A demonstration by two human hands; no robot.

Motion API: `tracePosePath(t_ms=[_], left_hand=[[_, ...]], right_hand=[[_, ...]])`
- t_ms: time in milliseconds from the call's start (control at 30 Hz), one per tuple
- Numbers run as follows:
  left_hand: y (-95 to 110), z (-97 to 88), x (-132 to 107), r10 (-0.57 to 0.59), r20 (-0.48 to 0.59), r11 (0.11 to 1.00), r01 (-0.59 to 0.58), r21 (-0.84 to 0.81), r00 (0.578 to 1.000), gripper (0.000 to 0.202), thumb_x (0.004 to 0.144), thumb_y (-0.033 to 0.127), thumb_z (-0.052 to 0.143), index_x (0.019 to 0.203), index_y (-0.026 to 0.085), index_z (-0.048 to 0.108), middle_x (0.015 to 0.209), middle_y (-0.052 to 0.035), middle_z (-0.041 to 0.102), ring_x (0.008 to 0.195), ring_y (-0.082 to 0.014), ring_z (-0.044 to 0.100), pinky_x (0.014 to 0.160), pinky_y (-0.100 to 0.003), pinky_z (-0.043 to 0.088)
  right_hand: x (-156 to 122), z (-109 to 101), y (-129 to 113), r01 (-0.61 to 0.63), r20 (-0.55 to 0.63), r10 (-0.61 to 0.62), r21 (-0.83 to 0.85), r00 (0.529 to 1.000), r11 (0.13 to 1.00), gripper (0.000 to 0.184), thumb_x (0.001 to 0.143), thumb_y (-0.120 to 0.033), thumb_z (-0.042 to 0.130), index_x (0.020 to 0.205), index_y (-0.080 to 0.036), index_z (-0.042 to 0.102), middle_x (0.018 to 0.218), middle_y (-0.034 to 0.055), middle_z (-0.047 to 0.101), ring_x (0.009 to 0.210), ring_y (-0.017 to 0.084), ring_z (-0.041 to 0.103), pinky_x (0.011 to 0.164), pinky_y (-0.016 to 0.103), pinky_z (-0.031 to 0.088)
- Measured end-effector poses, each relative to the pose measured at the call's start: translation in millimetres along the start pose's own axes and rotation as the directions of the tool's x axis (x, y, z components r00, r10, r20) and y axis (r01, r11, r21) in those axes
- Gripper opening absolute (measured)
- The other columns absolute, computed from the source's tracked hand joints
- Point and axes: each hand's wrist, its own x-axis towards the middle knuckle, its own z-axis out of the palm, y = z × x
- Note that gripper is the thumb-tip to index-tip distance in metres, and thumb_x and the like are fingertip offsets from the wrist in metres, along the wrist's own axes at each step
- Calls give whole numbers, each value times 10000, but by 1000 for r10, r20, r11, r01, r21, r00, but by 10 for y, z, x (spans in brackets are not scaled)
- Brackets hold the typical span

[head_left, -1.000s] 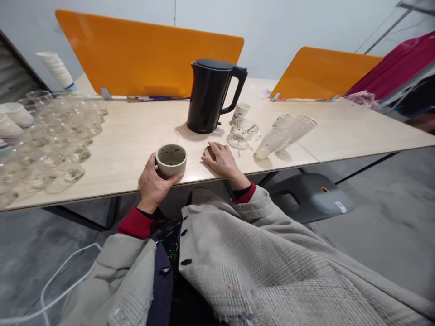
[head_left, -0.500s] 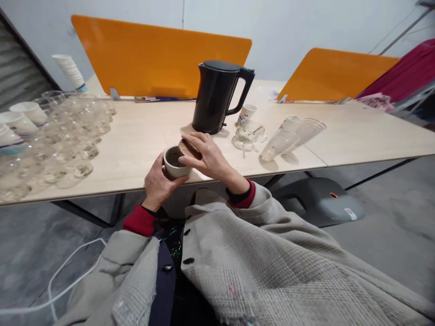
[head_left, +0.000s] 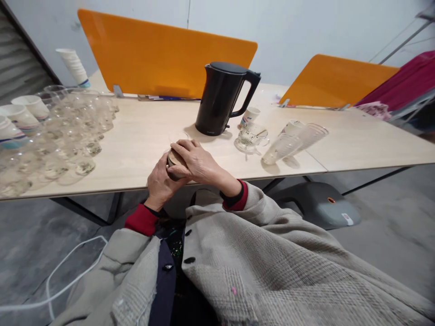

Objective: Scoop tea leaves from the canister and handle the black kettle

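Note:
My left hand (head_left: pixel 162 182) is wrapped round the side of a small white jar (head_left: pixel 169 165) near the table's front edge. Most of the jar is covered by my fingers. With my right hand (head_left: pixel 199 162) I grip a round brown lid (head_left: pixel 176 158), which lies over the jar's mouth. Whether it sits fully level on the rim I cannot tell. Behind my hands stands a black electric kettle (head_left: pixel 220 99), its handle to the right. A glass cup (head_left: pixel 250 136) on a saucer is right of it, with a paper cup (head_left: pixel 250 116) close behind.
Many clear cups (head_left: pixel 73 131) and several paper cups (head_left: pixel 20 118) crowd the left of the table (head_left: pixel 142 131). Stacked plastic cups (head_left: pixel 282 147) lean on the right. Orange dividers (head_left: pixel 163 59) line the back. A grey stool (head_left: pixel 322 203) is below, and a white cable (head_left: pixel 64 267) on the floor.
The brown lid has gone from being held tilted beside the opening to lying over the jar's mouth. My right hand has moved left and now covers the jar.

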Motion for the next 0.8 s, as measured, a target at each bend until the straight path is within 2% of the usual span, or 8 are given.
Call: tracePosePath(t_ms=[133, 300, 400, 500, 567, 667, 800], left_hand=[[-43, 13, -5, 17, 15, 1000, -17, -22, 1000, 1051, 781, 609, 925, 1640, 223, 457, 1560, -172, 711, 1373, -366, 743, 1131, -448, 623], [-113, -19, 1, 66, 11, 993, -65, -95, 998, 1093, 734, 621, 970, 1631, 223, 487, 1558, -194, 695, 1353, -369, 737, 1136, -489, 622], [-152, -103, 10, 139, 52, 964, -124, -234, 989, 954, 827, 595, 905, 1622, 240, 516, 1556, -181, 687, 1390, -334, 705, 1082, -477, 656], [-203, -203, 45, 139, 56, 950, -117, -290, 989, 725, 935, 551, 792, 1563, 249, 591, 1526, -157, 701, 1381, -304, 702, 1009, -448, 684], [-263, -256, 93, 102, 16, 968, -95, -233, 995, 568, 982, 507, 723, 1472, 224, 669, 1477, -156, 729, 1336, -303, 716, 990, -449, 687], [-376, -291, 180, 74, -29, 995, -76, -67, 997, 447, 1009, 426, 652, 1377, 185, 728, 1407, -167, 768, 1311, -322, 712, 1079, -496, 648], [-443, -261, 231, 41, 67, 989, -50, 141, 997, 429, 1006, 343, 620, 1383, 166, 726, 1408, -172, 779, 1310, -356, 698, 1158, -541, 583]], right_hand=[[-7, 18, -10, -8, 34, 7, 15, 999, 1000, 889, 965, -690, 782, 1656, -184, 541, 1608, 214, 576, 1400, 437, 542, 1164, 636, 559], [-31, 16, 56, -24, -8, 25, 77, 1000, 997, 845, 939, -592, 861, 1619, -165, 598, 1568, 205, 617, 1394, 418, 590, 1225, 606, 528], [-139, -81, 197, -38, -71, 50, 165, 996, 986, 752, 981, -566, 812, 1589, -162, 630, 1539, 193, 647, 1421, 397, 617, 1256, 577, 520], [-238, -259, 449, -78, -199, 115, 186, 973, 980, 729, 992, -596, 765, 1576, -176, 649, 1516, 185, 655, 1417, 403, 639, 1261, 585, 523], [-222, -376, 670, -126, -280, 160, 137, 947, 983, 741, 981, -615, 754, 1573, -180, 653, 1504, 189, 648, 1411, 420, 636, 1253, 608, 517], [-28, -462, 1028, -182, -359, 196, 74, 912, 981, 777, 968, -653, 733, 1587, -196, 630, 1501, 191, 622, 1431, 445, 587, 1261, 673, 473], [426, -372, 1374, -239, -401, 238, 48, 884, 970, 772, 955, -644, 730, 1590, -219, 619, 1510, 191, 599, 1429, 447, 541, 1265, 693, 442]])
